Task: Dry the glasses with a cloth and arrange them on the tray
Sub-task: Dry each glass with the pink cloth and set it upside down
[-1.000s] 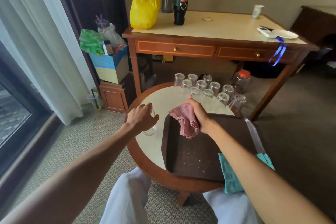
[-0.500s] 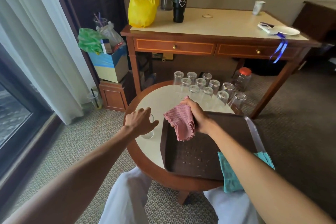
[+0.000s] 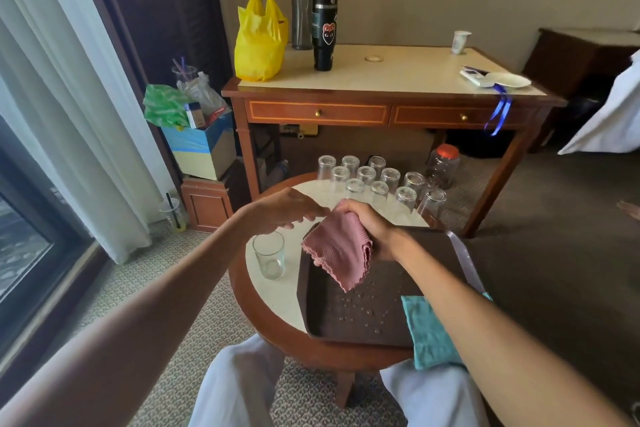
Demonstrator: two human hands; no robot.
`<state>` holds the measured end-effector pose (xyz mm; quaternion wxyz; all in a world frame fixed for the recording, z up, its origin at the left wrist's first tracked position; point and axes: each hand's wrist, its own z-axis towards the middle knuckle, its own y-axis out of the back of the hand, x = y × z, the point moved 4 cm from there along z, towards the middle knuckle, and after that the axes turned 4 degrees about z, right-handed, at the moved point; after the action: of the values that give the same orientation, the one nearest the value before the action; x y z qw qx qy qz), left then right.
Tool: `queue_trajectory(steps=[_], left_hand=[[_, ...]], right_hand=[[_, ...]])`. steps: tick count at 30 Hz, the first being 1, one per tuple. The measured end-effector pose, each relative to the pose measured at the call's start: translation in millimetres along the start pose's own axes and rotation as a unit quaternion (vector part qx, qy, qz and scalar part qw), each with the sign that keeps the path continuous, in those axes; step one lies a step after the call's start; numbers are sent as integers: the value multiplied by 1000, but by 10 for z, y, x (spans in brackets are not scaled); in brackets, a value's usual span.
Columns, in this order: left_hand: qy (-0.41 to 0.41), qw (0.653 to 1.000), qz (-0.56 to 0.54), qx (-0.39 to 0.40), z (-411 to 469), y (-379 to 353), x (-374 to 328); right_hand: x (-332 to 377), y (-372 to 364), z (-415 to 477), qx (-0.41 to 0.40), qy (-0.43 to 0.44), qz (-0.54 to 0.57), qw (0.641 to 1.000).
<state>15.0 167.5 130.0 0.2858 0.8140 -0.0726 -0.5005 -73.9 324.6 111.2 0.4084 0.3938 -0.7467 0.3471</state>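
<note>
The right hand (image 3: 369,230) grips a bunched pink cloth (image 3: 337,253) with its fingers curled around the upper edge, and the folds hang down over the far left corner of the dark brown tray (image 3: 381,288). The left hand (image 3: 287,210) hovers just left of that corner, released and holding nothing. Its fingers are stretched toward the cloth, with the tips just beside it; whether they touch cannot be told. Below this hand one clear drinking glass (image 3: 269,255) stands upright on the round table (image 3: 273,298), just left of the tray and apart from its rim. The tray holds no glasses. Water droplets (image 3: 363,312) speckle its near half, and the hanging cloth and right hand hide part of its far end. The right forearm crosses the tray's right side, and also covers part of a teal cloth (image 3: 429,333) lying over the tray's near right corner. Beyond the tray's far edge a cluster of upturned glasses (image 3: 390,178) stands in rows at the back of the table. Further behind the tray is a wooden desk (image 3: 381,76), which carries a yellow plastic bag (image 3: 258,42), a grey bottle (image 3: 300,10), a black tumbler (image 3: 323,35), a paper cup (image 3: 460,42) and a white plate (image 3: 509,80). A clear jar with a red lid (image 3: 443,166) sits on the floor under the desk. Far left of the tray are a cardboard box (image 3: 201,146) of clutter and a pale curtain (image 3: 69,97).
</note>
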Motion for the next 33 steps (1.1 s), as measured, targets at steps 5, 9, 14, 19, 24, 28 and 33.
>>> queue_trajectory(steps=[5,9,14,19,24,28,33], left_hand=[[-18,999,20,28,-83,-121,-232],[-47,997,33,42,-108,-201,-338],[-76,996,39,17,-116,-153,-454],[-59,997,-38,-31,-143,-32,-469],[-53,990,-53,-122,-110,93,-389],[-71,979,-57,-180,-93,148,-404],[-106,980,-8,-170,-97,173,-443]], right_hand=[[109,94,-152,2,-1,-16,1000],[151,154,-241,4,10,-34,999],[165,224,-384,37,-23,14,999],[170,304,-400,84,-26,30,996],[173,422,-298,3,-5,24,1000],[214,472,-248,-95,52,35,994],[304,491,-226,-90,108,18,990]])
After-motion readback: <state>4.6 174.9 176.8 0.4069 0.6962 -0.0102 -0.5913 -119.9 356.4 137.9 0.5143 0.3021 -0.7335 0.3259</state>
